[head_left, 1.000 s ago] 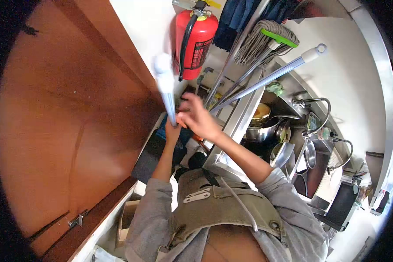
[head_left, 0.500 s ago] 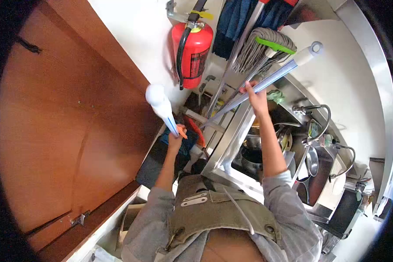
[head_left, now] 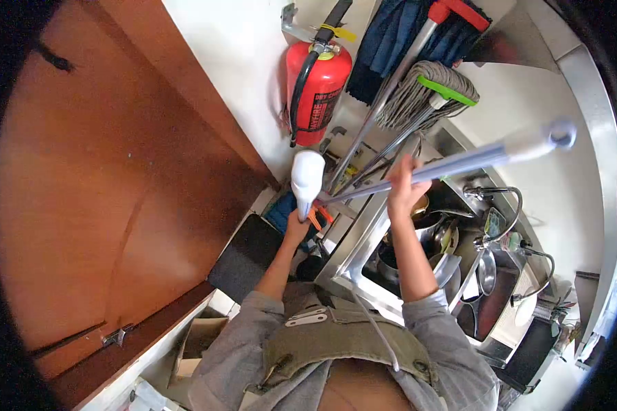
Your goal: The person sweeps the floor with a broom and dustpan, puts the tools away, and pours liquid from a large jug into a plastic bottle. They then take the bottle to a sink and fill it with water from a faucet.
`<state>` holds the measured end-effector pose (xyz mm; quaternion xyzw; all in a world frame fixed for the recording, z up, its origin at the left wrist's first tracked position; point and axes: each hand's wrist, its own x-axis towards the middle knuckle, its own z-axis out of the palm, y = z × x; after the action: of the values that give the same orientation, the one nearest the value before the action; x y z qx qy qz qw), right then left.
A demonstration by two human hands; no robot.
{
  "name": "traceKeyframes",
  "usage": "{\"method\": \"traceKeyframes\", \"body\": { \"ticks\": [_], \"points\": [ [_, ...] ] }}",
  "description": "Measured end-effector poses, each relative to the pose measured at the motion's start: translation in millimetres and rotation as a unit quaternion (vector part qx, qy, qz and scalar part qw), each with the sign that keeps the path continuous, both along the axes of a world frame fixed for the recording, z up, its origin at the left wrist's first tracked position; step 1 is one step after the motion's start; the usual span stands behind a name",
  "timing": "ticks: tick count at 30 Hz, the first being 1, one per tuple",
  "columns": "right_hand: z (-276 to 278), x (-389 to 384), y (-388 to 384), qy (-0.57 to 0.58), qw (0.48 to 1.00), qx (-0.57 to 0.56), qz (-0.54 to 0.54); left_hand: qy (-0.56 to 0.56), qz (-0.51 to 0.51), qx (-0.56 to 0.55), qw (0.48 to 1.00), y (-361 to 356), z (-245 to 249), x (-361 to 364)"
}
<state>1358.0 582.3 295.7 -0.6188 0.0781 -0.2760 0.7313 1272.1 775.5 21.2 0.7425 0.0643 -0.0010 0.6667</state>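
My left hand (head_left: 296, 229) is closed around a pole with a white grip (head_left: 308, 172), whose end points up toward the camera. An orange plastic piece (head_left: 320, 215) shows just beside that hand. In my right hand (head_left: 406, 188) is a pale striped pole (head_left: 459, 163); its white looped handle reaches to the upper right and is blurred. The pole's lower end runs down-left toward the orange piece. Behind my right hand, a grey string mop (head_left: 418, 96) with a green clamp stands head up, beside a blue mop (head_left: 391, 41) with a red holder.
A red fire extinguisher (head_left: 319, 92) hangs on the white wall. A brown wooden door (head_left: 103, 185) fills the left. On the right, a steel sink (head_left: 363, 264) holds pans and dishes near two curved taps (head_left: 517, 205). A black mat (head_left: 245, 258) and an open cardboard box (head_left: 202, 342) lie below.
The white grip in my left hand has moved right and stands more upright. My right hand has moved lower, and its pole has swung flatter, its handle farther right. The camera view has shifted slightly.
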Motion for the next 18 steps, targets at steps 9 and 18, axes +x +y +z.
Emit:
{"method": "traceKeyframes", "body": {
  "ticks": [9,18],
  "points": [
    [-51.1,6.9,39.2,0.061,0.992,-0.105,0.038,0.013,-0.001,-0.035,0.999,-13.0,-2.0,60.8],
    [-87.8,12.5,19.2,0.12,0.946,-0.253,0.165,-0.04,0.039,-0.111,0.992,13.6,5.7,89.8]
  ]
}}
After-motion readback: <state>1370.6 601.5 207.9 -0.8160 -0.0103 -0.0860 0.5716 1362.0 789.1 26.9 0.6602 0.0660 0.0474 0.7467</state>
